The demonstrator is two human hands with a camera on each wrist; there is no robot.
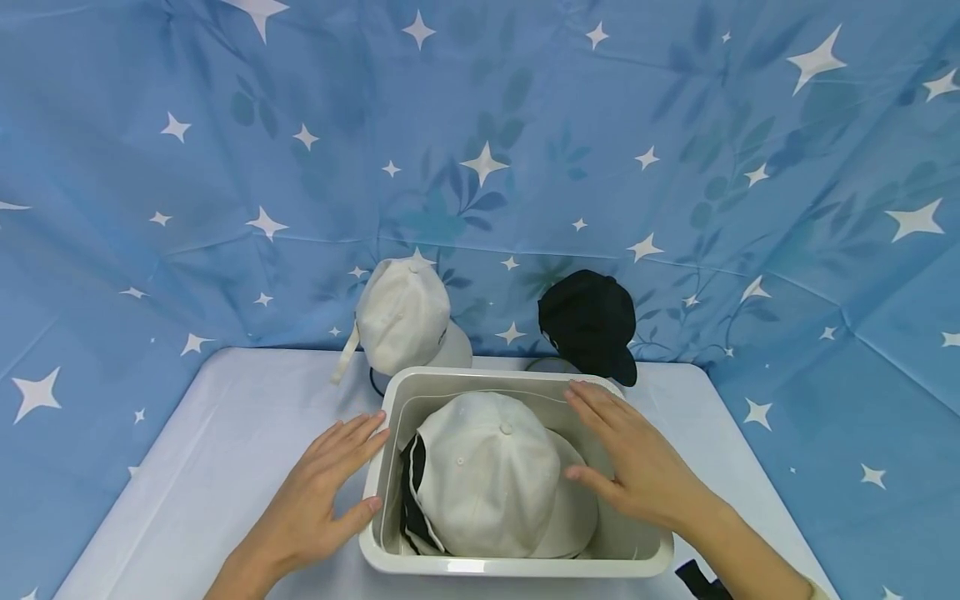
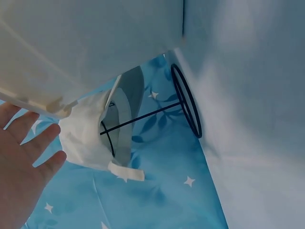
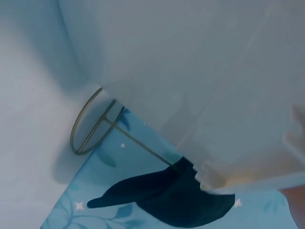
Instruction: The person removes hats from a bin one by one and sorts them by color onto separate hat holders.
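A pale plastic bin (image 1: 517, 568) stands at the front of the table. Inside it lies a white cap (image 1: 487, 475), brim pointing right, with a black edge (image 1: 412, 492) of something dark showing beneath its left side. My left hand (image 1: 318, 492) is beside the bin's left rim, fingers spread and fingertips right at the rim. Over the right part of the bin is my right hand (image 1: 637, 462), its fingers extended and the thumb above the cap's brim. Neither hand grips anything. Only a sliver of the right hand (image 3: 296, 202) shows in the right wrist view.
Behind the bin, a white cap (image 1: 401, 312) hangs on a black wire stand (image 2: 187, 102) at the left. A black cap (image 1: 588, 321) sits on a brass-coloured stand (image 3: 76, 136) at the right. A black strap (image 1: 697, 579) lies near the right forearm. Blue star-patterned cloth (image 1: 480, 108) surrounds the white table (image 1: 225, 433).
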